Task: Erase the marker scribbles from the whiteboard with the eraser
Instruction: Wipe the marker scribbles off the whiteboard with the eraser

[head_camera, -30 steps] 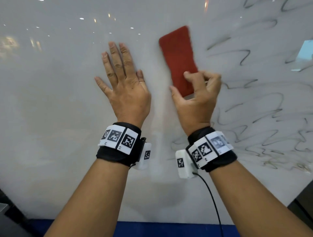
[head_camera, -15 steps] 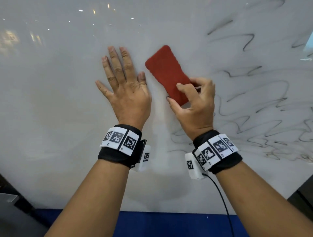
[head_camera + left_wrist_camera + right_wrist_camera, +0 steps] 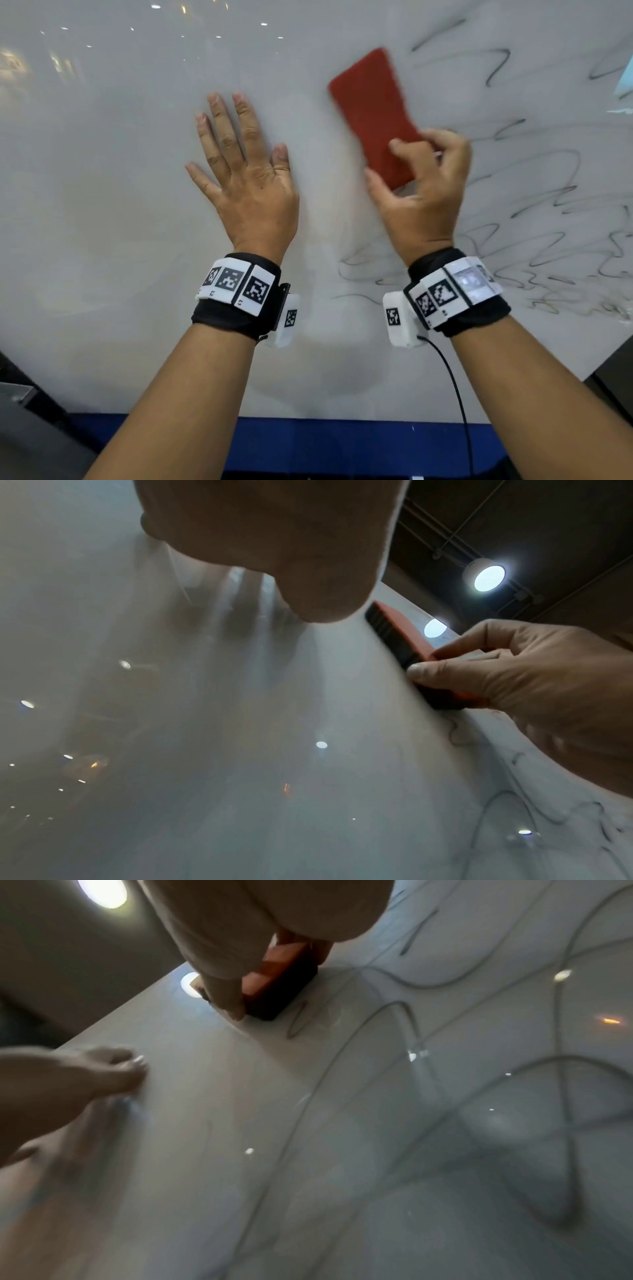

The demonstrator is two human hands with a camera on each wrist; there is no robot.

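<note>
A dark ceiling (image 3: pixel 534 515) with exposed pipes or rails runs overhead, and a round lamp (image 3: pixel 489 578) shines bright white from it. Another round light (image 3: pixel 102 891) glows against a dim grey-brown wall or ceiling in the right wrist view. A blue band (image 3: pixel 342 442) runs along the bottom of the head view, with dark shapes at both lower corners.

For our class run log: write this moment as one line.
right hand: grips red felt eraser on whiteboard | left hand: flat on board | black scribbles: remain right
</note>
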